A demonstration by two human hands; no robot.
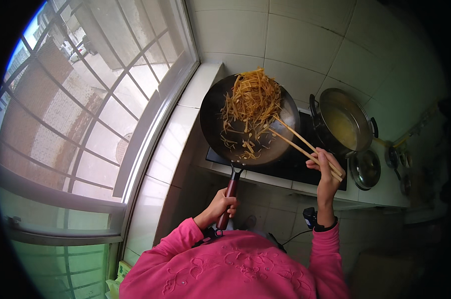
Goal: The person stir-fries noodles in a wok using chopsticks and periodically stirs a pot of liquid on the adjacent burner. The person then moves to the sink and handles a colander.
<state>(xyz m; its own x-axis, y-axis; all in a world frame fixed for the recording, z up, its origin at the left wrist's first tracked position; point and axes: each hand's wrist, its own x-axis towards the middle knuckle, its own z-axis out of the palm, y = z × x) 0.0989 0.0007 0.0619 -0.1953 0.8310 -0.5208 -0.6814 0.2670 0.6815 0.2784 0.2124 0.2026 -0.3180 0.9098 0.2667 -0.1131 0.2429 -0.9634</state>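
Observation:
My left hand is closed around the reddish-brown handle of a dark wok. In my right hand is a pair of wooden chopsticks; their tips reach into the wok, at the lower right edge of the food. A heap of browned, thinly shredded food strips lies at the wok's far side, with loose strips scattered nearer the handle. The wok is over a black cooktop. Right of it stands a two-handled metal pot with yellowish contents.
A glass lid lies on the counter below the pot. Small round containers stand farther right. A tiled ledge and a barred window border the left side. The tiled wall rises behind the wok.

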